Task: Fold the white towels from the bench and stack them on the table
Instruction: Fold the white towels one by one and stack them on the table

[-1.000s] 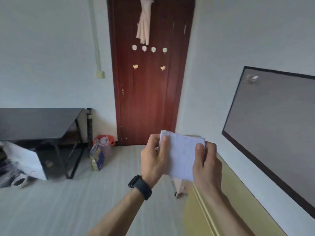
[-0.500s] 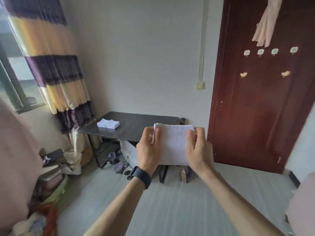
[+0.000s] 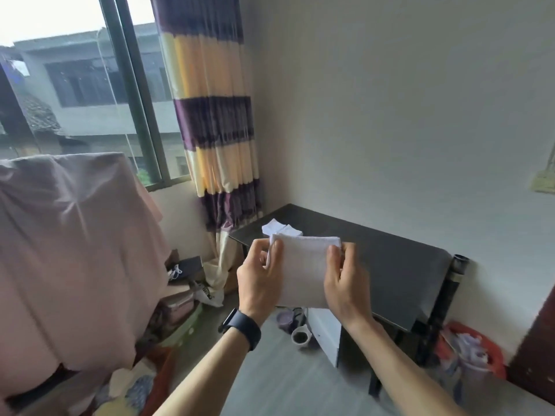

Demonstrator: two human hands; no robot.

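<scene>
The folded white towel is held upright in the air between both hands, in front of the near edge of the dark tabletop. The left hand takes the towel's upper left corner, with the thumb on the near face and the fingers curled behind the cloth. The right hand takes the upper right corner in the same manner. Each grip is closed on the towel. The cloth spans flat between the two grips, and its lower edge hangs free near wrist level. A black watch sits on the left wrist. A stack of folded towels lies on the far left corner of the tabletop, behind the held towel and partly hidden by its top edge. A striped curtain hangs beside the window behind that corner. A pink cloth drapes at the left. A mug stands on the floor below the tabletop.
</scene>
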